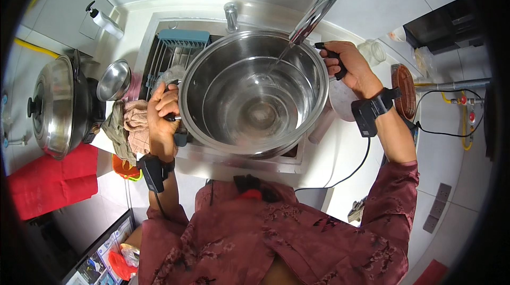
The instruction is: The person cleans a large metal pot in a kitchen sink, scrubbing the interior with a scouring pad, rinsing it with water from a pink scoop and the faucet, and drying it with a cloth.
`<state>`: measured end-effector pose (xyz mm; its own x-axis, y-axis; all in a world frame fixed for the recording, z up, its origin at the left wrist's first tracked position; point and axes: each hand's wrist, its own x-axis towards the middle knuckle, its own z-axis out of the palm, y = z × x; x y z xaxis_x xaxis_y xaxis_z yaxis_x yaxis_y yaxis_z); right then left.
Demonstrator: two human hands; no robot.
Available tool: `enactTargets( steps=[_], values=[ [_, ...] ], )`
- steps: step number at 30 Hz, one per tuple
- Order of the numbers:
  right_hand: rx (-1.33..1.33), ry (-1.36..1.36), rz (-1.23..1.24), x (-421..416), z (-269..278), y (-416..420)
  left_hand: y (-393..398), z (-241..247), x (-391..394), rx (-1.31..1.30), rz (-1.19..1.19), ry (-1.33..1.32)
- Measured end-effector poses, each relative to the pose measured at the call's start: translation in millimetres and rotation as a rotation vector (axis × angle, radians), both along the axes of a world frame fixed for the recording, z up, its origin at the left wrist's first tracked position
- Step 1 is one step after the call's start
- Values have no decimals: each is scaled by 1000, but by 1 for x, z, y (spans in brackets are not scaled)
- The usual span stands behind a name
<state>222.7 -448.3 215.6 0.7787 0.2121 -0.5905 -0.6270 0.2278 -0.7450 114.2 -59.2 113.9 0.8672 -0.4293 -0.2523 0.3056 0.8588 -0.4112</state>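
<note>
A large stainless steel pot (259, 82) with black side handles is held over the sink (239, 160), covering much of it. My left hand (164, 103) grips the handle on the left, and my right hand (347, 64) is closed around the one on the right. From the chrome faucet spout (316, 14), a thin stream of water falls into the pot near its far right side. Clear water stands in the bottom. The pot hides most of the basin beneath it.
A teal dish rack (184, 38) sits in the sink's left part. Cloths (135, 121), a steel bowl (114, 80) and a lidded wok (55, 105) stand farther left. On the right are a glass jar (372, 52) and a brown woven basket (403, 91). A white pump bottle (106, 23) stands back left.
</note>
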Motion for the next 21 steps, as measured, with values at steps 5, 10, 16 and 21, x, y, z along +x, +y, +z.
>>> enactTargets(
  steps=[5,10,16,21],
  values=[
    [-18,231,-27,-8,-21,-18,1,17,29,24,-63,164],
    [14,321,-64,-32,-62,-9,10,63,58,269,-80,229],
    [73,300,-107,-39,-90,13,1,130,77,440,-62,114],
    [47,-43,-203,-42,-90,13,-9,140,56,691,-127,-118]
  ],
)
